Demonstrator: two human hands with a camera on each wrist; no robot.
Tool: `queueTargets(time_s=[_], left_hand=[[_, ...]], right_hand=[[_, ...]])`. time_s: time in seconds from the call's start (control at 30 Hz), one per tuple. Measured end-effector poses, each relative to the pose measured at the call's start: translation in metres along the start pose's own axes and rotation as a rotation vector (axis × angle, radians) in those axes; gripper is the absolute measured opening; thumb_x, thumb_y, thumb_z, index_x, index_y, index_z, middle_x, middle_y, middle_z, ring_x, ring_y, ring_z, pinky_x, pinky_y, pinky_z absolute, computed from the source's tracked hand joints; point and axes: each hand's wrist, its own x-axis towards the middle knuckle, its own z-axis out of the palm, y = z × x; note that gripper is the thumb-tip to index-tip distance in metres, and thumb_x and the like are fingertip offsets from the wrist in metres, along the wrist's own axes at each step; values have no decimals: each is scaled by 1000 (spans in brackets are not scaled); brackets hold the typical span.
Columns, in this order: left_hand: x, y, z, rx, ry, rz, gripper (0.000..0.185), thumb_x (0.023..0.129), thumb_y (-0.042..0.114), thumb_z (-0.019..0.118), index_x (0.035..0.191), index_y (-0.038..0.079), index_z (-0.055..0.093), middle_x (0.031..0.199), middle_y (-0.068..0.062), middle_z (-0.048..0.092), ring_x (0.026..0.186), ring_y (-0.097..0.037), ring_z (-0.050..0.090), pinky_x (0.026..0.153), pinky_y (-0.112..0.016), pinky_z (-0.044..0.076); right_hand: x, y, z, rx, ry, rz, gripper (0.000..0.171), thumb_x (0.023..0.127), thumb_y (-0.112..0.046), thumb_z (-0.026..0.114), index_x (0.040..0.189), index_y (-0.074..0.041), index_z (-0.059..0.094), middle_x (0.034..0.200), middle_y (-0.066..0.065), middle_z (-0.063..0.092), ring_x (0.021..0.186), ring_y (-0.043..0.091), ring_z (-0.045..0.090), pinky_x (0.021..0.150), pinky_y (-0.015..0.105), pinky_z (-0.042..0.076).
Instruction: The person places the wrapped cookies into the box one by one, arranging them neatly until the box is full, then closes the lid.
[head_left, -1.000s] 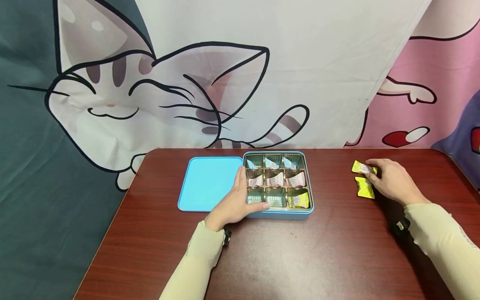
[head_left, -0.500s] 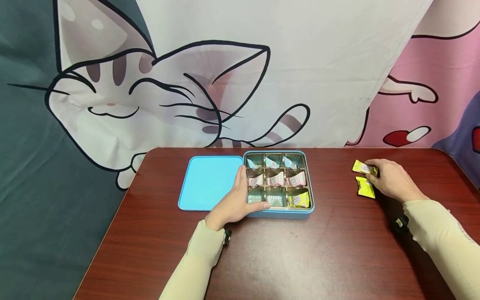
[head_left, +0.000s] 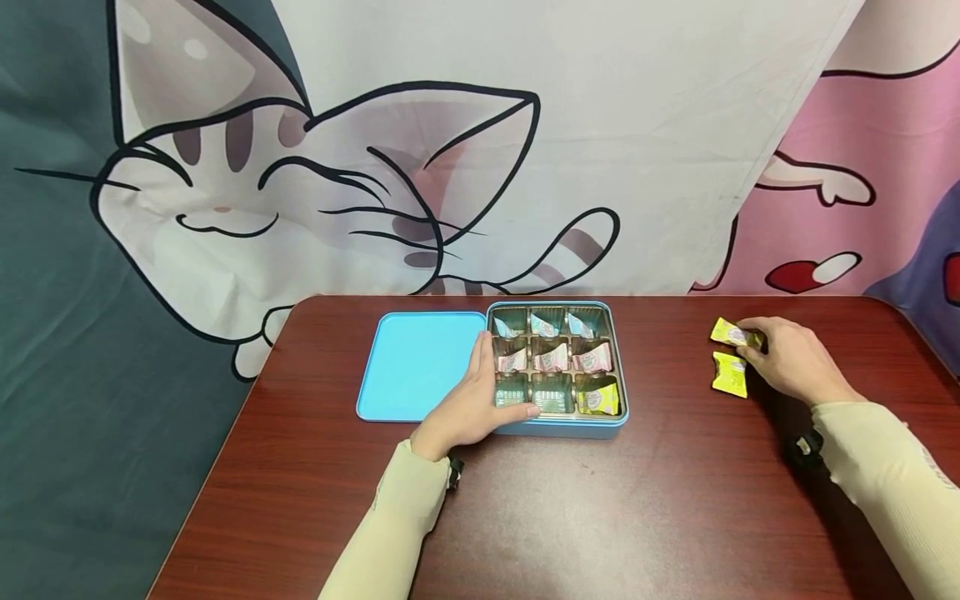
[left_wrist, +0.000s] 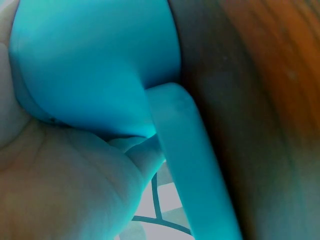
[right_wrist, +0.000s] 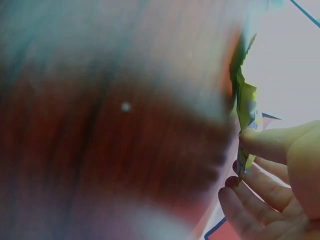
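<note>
My left hand (head_left: 465, 407) lies against the left side of a blue box (head_left: 558, 429), fingers straight and thumb along its front edge. Inside is a gold divided tray. Its back row holds light blue wrapped candies (head_left: 543, 326), its middle row pink ones (head_left: 551, 359). A yellow candy (head_left: 598, 400) sits in the front right compartment; the other two front compartments show bare bottoms. At the right of the table my right hand (head_left: 795, 358) pinches a yellow-wrapped candy (right_wrist: 246, 107) between thumb and fingers. Another yellow candy (head_left: 729, 374) lies just in front of it.
A light blue lid (head_left: 420, 367) lies flat at the box's left, edge close to it. Both rest on a dark red-brown wooden table (head_left: 585, 517). Behind the table's far edge hangs a cloth (head_left: 660, 167) printed with a cartoon cat.
My right hand has shifted slightly to the right with the candy it pinches, and the other loose yellow candy has turned a little. My left hand and the box stay in place.
</note>
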Motion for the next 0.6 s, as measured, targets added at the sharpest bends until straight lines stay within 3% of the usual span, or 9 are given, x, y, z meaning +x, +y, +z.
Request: queueTargets(time_s=[0.43,0.6], left_hand=[[-1,0,0,-3,-3,-9,126,87,59,72,158,11,-21,166,-13,-22,152,-25,3,116,-45,31],[-1,0,0,-2,-1,-7,126,87,58,72,158,10,-21,166,-13,-22,152,-26,5,116,-45,31]], right_hand=[[-3,-4,-3,4,11,10,34,82,-4,76,112,8,66,97,29,66,83,40,60,74,59,45],[-5,-10,-4,4,34,-1,33,81,-4,75,111,5,67,91,22,67,79,35,59,71,53,45]])
